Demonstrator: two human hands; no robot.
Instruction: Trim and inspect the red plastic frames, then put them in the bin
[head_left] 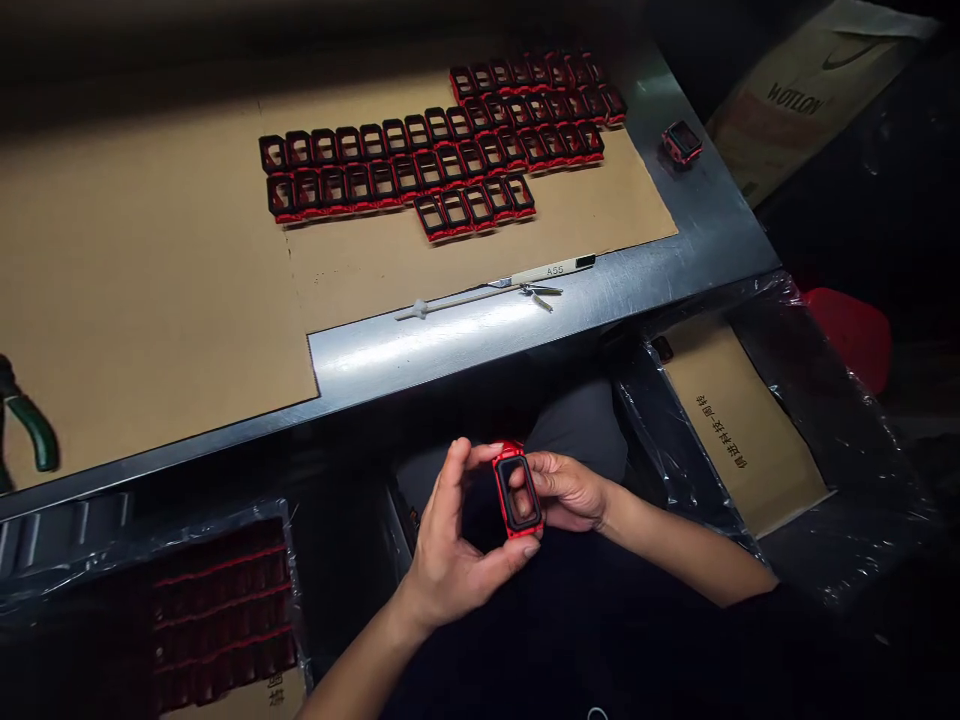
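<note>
A red and black rectangular frame (500, 505) with an open middle is held over my lap. My left hand (457, 550) grips it by its two ends, thumb at the bottom and index finger at the top. At its right side my right hand (574, 492) pinches the frame's edge, and fingertips show through the opening. On the cardboard-covered table ahead stand several rows of like red and black frames (382, 178). One more such piece (682, 143) sits apart on the bare metal at the far right.
A white-handled craft knife (551, 270), a thin white stick (450, 300) and small metal bits (541, 295) lie along the table's front edge. Green-handled pliers (34, 430) lie far left. Plastic-lined boxes flank me: red frames (225, 620) lower left, a cardboard sheet (742, 430) right.
</note>
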